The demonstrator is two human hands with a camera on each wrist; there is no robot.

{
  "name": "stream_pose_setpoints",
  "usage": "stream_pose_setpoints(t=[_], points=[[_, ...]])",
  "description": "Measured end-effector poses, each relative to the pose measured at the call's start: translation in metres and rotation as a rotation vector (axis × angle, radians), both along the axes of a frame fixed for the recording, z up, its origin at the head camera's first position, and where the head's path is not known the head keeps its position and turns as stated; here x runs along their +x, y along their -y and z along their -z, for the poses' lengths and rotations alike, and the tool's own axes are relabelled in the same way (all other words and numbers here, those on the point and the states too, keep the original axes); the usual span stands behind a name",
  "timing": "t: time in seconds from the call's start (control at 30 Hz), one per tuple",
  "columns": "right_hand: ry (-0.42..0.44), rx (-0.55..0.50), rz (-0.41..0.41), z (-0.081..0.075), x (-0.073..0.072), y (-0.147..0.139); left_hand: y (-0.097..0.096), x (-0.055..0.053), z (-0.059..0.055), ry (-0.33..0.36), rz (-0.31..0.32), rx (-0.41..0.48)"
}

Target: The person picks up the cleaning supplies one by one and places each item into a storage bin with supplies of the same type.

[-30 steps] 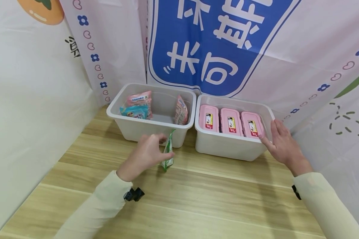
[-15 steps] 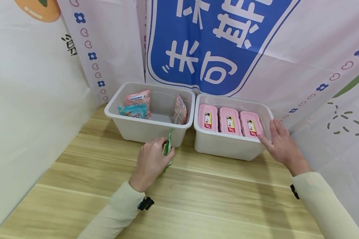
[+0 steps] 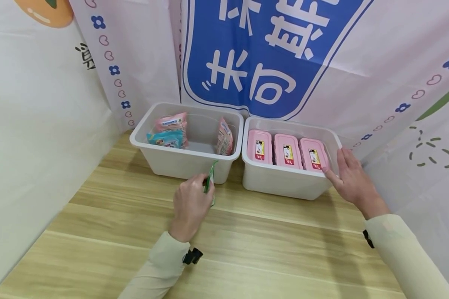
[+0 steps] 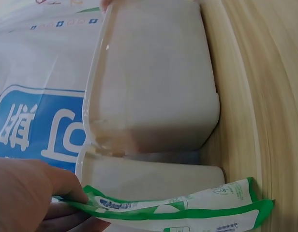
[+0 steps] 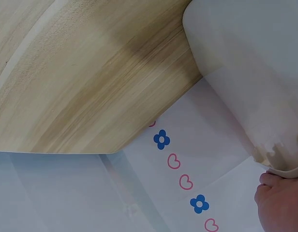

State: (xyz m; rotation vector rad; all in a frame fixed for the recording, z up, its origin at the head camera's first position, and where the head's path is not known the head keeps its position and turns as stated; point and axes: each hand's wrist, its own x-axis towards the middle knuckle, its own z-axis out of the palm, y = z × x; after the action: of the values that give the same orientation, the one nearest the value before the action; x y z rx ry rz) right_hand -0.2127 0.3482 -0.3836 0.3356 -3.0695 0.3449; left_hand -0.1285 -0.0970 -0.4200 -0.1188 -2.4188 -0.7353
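Note:
My left hand [image 3: 191, 203] pinches a thin green-and-white plastic packet [image 3: 212, 182] at the front right corner of the left bin [image 3: 179, 160]. The left wrist view shows the packet [image 4: 187, 210] side-on, its green edges stretching out past the fingers. My right hand [image 3: 353, 182] rests at the front right corner of the right bin [image 3: 284, 182], fingers extended along its side and thumb over the front rim. Three pink lidded boxes [image 3: 288, 151] stand in a row in that bin. Inside the left bin are pink packets [image 3: 224, 139] and a blue packet [image 3: 166, 139].
Both bins stand side by side on a wood-grain table [image 3: 247, 249], against a printed fabric backdrop [image 3: 149, 50]. Fabric walls also close off the left and right sides. A table corner [image 5: 112, 152] shows in the right wrist view.
My left hand has moved slightly right and closed its fingers on the green-and-white packet, after being spread around it. The packet stands slightly higher. The right hand stays on the bin.

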Motion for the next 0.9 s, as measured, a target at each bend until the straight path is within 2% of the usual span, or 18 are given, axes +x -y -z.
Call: stream_pose_setpoints(t=[0.2, 0.37, 0.9], points=[[-0.008, -0.003, -0.001, 0.001, 0.001, 0.0, 0.007, -0.001, -0.002, 0.004, -0.034, 0.01], [-0.01, -0.005, -0.001, 0.001, 0.001, 0.0, 0.011, -0.003, -0.004, 0.038, -0.035, 0.023], [-0.02, 0.003, 0.005, 0.001, 0.002, 0.001, 0.029, -0.008, -0.02, 0.107, 0.089, 0.074]])
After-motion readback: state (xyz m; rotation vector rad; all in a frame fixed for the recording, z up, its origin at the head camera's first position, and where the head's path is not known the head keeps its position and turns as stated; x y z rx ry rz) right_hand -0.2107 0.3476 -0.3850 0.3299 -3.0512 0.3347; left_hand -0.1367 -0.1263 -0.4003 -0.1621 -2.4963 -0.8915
